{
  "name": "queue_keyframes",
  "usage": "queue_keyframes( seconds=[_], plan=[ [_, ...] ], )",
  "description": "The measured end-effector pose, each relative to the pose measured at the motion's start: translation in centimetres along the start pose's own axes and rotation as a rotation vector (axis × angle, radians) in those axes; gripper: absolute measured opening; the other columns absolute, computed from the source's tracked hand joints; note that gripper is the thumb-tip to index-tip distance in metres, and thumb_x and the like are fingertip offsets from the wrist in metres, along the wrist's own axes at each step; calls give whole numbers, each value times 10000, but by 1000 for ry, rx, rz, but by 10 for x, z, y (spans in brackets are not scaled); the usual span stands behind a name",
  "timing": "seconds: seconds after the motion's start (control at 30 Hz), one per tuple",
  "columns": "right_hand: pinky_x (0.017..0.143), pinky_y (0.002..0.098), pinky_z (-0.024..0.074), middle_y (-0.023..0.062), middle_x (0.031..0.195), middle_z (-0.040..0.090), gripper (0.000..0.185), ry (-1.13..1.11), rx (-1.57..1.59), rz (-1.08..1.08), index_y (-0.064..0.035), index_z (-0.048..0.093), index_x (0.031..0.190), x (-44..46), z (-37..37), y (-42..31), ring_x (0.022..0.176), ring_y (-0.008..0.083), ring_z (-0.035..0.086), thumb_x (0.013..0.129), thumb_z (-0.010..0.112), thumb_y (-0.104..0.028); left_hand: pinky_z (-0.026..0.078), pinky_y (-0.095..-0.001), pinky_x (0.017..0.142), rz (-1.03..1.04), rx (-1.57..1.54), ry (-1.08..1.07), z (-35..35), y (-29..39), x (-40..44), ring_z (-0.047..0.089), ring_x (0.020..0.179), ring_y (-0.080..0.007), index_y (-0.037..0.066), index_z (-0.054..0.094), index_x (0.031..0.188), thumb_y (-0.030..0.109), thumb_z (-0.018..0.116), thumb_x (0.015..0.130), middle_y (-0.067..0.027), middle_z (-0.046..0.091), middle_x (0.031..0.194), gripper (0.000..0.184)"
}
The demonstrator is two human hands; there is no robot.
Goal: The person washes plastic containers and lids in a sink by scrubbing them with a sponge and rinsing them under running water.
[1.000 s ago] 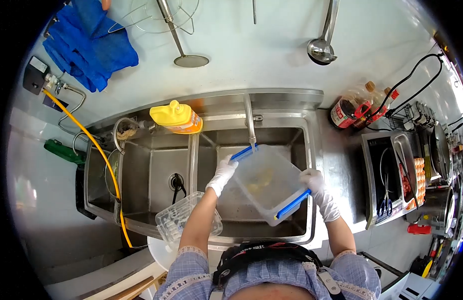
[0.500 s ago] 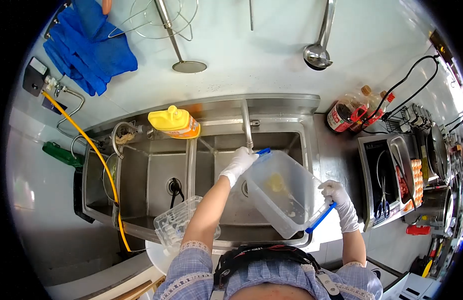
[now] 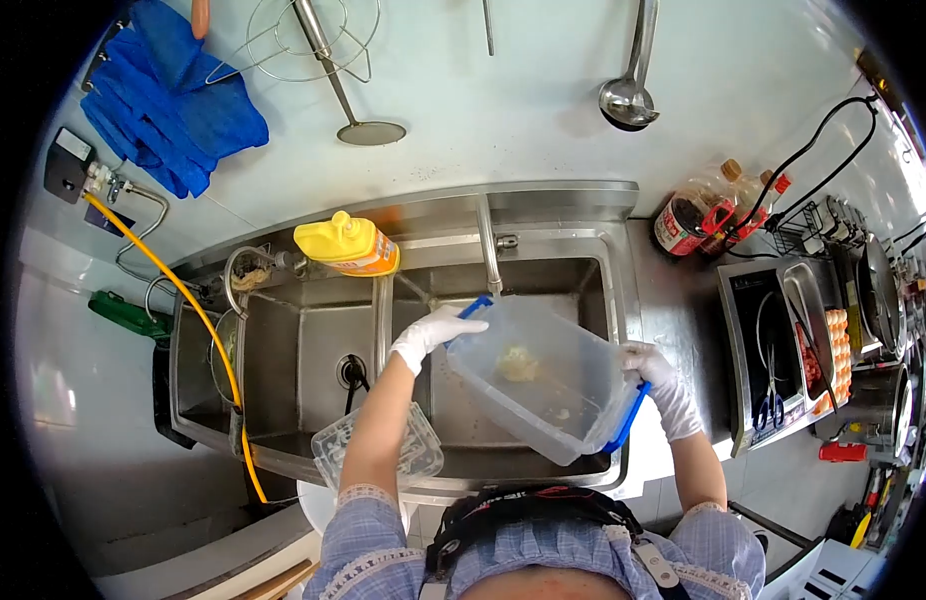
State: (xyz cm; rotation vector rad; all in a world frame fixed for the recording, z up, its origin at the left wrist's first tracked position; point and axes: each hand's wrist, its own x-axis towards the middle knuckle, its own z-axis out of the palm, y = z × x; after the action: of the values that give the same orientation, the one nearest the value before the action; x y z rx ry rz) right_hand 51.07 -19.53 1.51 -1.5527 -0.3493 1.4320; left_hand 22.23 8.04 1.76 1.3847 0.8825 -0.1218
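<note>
A translucent plastic box [image 3: 543, 400] with blue clips at its two ends is held tilted over the right sink basin. A pale yellowish clump [image 3: 518, 364] shows at its bottom, with small bits near it. My left hand [image 3: 438, 332], in a white glove, is closed on the box's far left end beside one blue clip. At the right end my right hand [image 3: 655, 372], gloved too, grips the rim near the other blue clip [image 3: 628, 418]. Just above the box's far edge is the steel faucet [image 3: 488, 240]; I cannot tell whether water runs.
A clear plastic tray [image 3: 423, 450] rests on the sink's front edge beside my left forearm. A yellow jug [image 3: 348, 243] stands behind the divider. A yellow hose [image 3: 219, 345] crosses the left side. Bottles [image 3: 678, 225] and a tray of eggs [image 3: 838, 360] are to the right.
Both hands and the box have moved left, the left hand farther and slightly nearer me. The faucet's tip now shows clear of the left hand.
</note>
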Motion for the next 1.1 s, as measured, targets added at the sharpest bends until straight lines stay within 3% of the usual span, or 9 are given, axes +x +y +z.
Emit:
queue_keyframes(
  seconds=[0.13, 0.17, 0.3, 0.43, 0.57, 0.6, 0.67, 1.0, 1.1],
  plan=[
    [551, 205, 394, -1, 703, 547, 220, -173, 334, 4, 13, 605, 980, 39, 7, 13, 590, 95, 494, 817, 600, -135, 452, -239, 627, -98, 48, 101, -14, 0, -26, 572, 665, -103, 9, 657, 895, 166, 711, 744, -21, 627, 755, 224],
    [691, 261, 436, 13, 829, 591, 274, -118, 327, -5, -12, 597, 1031, 37, 14, 11, 749, 121, 537, 859, 579, -224, 449, -243, 610, -62, -24, 201, -13, 4, -39, 568, 642, -105, 8, 658, 856, 156, 714, 735, -23, 623, 729, 200],
    [859, 361, 448, 83, 1062, 583, 401, 19, 336, 29, -46, 504, 1181, 56, 40, 39, 968, 200, 555, 896, 550, -324, 438, -253, 573, -34, -47, 387, -28, 5, -60, 558, 618, -103, 20, 654, 800, 160, 734, 709, -18, 620, 710, 185],
    [954, 305, 393, 157, 1285, 466, 687, 65, -13, -16, 32, 202, 1398, 39, 76, 46, 1126, 223, 492, 844, 584, -109, 454, -251, 598, 26, -85, 490, -20, 26, -86, 561, 639, -104, 17, 634, 844, 112, 743, 696, -17, 623, 752, 207],
    [970, 301, 379, 144, 1311, 444, 650, -15, 231, -221, 15, 149, 1415, 68, 86, 69, 1145, 216, 480, 860, 487, 16, 464, -245, 634, 179, -103, 587, 3, 49, -117, 568, 667, -104, 5, 615, 915, 46, 712, 710, -17, 618, 787, 230],
    [980, 298, 363, 107, 1280, 479, 574, 36, 316, -248, -18, 272, 1394, 79, 93, 76, 1141, 191, 476, 858, 472, 23, 457, -245, 631, 262, -108, 628, 8, 52, -124, 566, 681, -101, 7, 618, 922, 50, 700, 722, -16, 616, 794, 220],
    [979, 292, 363, 102, 1284, 479, 559, 57, 139, -329, -19, 279, 1391, 89, 105, 74, 1143, 188, 477, 864, 461, 28, 456, -243, 637, 277, -148, 613, 18, 60, -137, 568, 696, -97, 10, 610, 931, 33, 686, 729, -13, 610, 801, 216],
    [943, 262, 385, 117, 1250, 513, 544, 4, 203, -284, 17, 335, 1359, 114, 168, 93, 1078, 172, 515, 846, 516, 18, 462, -250, 759, 286, -439, 559, 34, 86, -154, 585, 849, -106, -9, 553, 1143, 52, 649, 777, -33, 620, 974, 384],
    [843, 278, 469, 116, 1131, 592, 434, -74, 273, -80, 33, 458, 1268, 117, 179, 81, 949, 187, 586, 839, 525, 10, 470, -262, 772, 300, -434, 473, 37, 100, -144, 589, 867, -121, -10, 533, 1166, 59, 631, 793, -35, 609, 971, 392]
  ],
)
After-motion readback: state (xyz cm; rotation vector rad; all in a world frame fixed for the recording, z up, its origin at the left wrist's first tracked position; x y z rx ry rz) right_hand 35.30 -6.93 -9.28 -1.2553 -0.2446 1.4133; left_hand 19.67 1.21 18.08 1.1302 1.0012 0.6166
